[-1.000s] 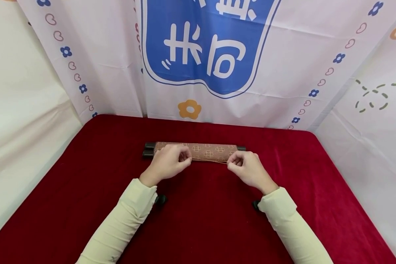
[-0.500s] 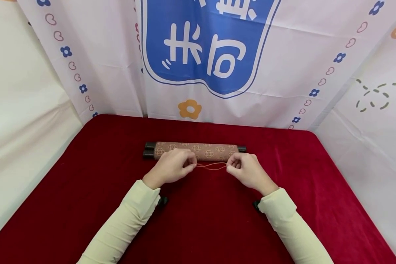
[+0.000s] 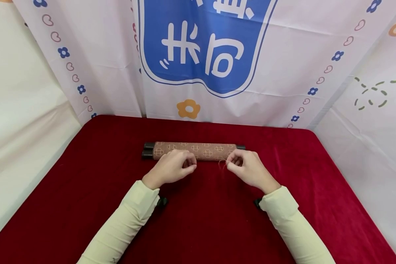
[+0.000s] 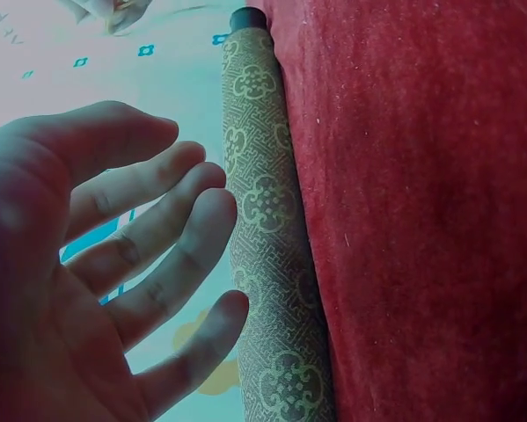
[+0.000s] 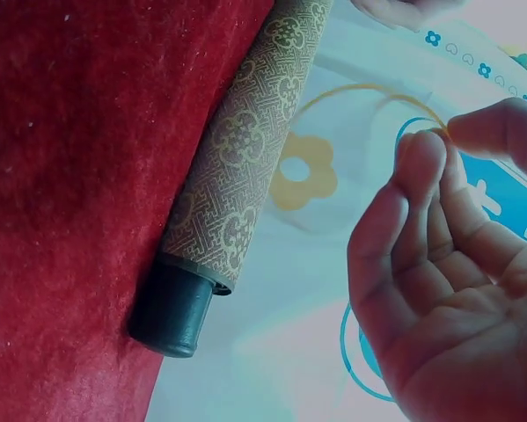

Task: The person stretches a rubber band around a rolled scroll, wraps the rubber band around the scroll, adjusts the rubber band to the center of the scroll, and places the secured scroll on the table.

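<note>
A rolled scroll (image 3: 211,149) in brown cloth with a golden flower pattern lies crosswise on the red cloth, dark rod ends (image 3: 147,154) showing at its left. Between thumb and index finger, my right hand (image 3: 250,168) pinches a thin orange cord (image 5: 364,86) just in front of the scroll's right part. The cord arcs from the fingertips towards the scroll. My left hand (image 3: 171,165) hovers before the scroll's left half. Its fingers are loosely bent, thumb apart from them, with nothing held, as the left wrist view (image 4: 149,237) shows.
Red velvet cloth (image 3: 204,220) covers the table. Behind it hangs a white printed curtain (image 3: 118,91) with a blue sign, and white panels stand at both sides. A small black device (image 3: 162,201) sits under each wrist.
The cord was stretched between both hands, then slackened into a loop. Now my left hand has let go, and the cord hangs from my right fingertips alone. The scroll stays put.
</note>
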A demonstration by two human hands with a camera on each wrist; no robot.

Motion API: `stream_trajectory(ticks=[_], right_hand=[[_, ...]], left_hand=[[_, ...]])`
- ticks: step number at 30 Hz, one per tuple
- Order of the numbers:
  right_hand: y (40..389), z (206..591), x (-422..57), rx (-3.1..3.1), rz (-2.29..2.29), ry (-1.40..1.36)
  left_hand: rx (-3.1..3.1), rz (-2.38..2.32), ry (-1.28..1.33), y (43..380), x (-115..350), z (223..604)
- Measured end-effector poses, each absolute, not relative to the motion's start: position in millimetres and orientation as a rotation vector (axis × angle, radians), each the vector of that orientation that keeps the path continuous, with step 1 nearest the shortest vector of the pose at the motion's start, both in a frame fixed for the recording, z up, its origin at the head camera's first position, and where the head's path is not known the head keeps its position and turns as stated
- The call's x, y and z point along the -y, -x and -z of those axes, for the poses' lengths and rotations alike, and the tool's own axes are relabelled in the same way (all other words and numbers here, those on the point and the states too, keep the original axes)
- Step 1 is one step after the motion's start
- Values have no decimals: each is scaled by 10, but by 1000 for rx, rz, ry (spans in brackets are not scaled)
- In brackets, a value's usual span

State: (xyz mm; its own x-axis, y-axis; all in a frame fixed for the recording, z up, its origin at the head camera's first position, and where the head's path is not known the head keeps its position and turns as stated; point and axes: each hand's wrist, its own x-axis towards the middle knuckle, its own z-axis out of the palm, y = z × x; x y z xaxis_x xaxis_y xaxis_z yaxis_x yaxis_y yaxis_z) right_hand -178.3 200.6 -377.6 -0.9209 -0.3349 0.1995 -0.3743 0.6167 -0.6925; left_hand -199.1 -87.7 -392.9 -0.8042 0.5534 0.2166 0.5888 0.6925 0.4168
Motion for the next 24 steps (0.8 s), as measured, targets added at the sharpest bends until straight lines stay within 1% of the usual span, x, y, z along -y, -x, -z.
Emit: stream_trajectory(ticks=[6,17,24], right_hand=[[1796,3774,-2027,2734,-1228,-605],[1836,3744,-2132,2683,-1265,-478],[1845,3724,-2193,2686,-1306,-265]], left_hand=[[2853,752,964,1988,886,3948],[2899,764,955,2025,887,3979],[2843,742,1000,2074,801,3947]])
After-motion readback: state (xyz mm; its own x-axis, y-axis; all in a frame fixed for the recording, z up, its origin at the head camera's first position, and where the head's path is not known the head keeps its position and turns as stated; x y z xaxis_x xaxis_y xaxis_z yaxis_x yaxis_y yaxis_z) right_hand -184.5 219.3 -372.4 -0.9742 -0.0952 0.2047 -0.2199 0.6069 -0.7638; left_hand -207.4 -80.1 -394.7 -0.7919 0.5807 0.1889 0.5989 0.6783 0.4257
